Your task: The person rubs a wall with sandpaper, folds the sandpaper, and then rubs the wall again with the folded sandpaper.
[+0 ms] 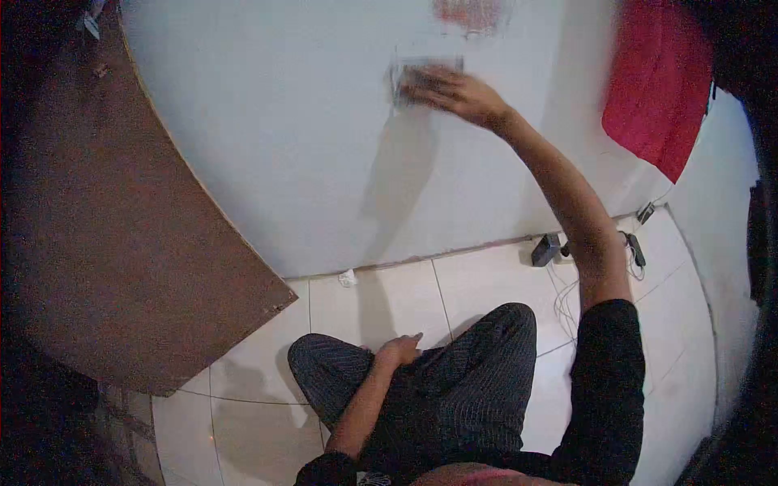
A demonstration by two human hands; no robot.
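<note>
High on the white wall (267,162), my right hand (458,93) is stretched out with its fingers smeared by motion. Under and around those fingers shows a dark greyish, boxy blur (429,61), too smeared to name; the hand seems to press it to the wall. A blurred red patch (470,12) sits just above. Down in my lap, my left hand (399,350) rests between my crossed legs, with one finger stretched out and nothing visible in it. Its other fingers are partly hidden.
A brown board (146,243) stands at the left. Red cloth (652,89) hangs at the upper right. By the wall's foot lie a black adapter (545,250), a black plug (636,249), cables (565,304) and a white scrap (348,279) on the tiled floor (365,300).
</note>
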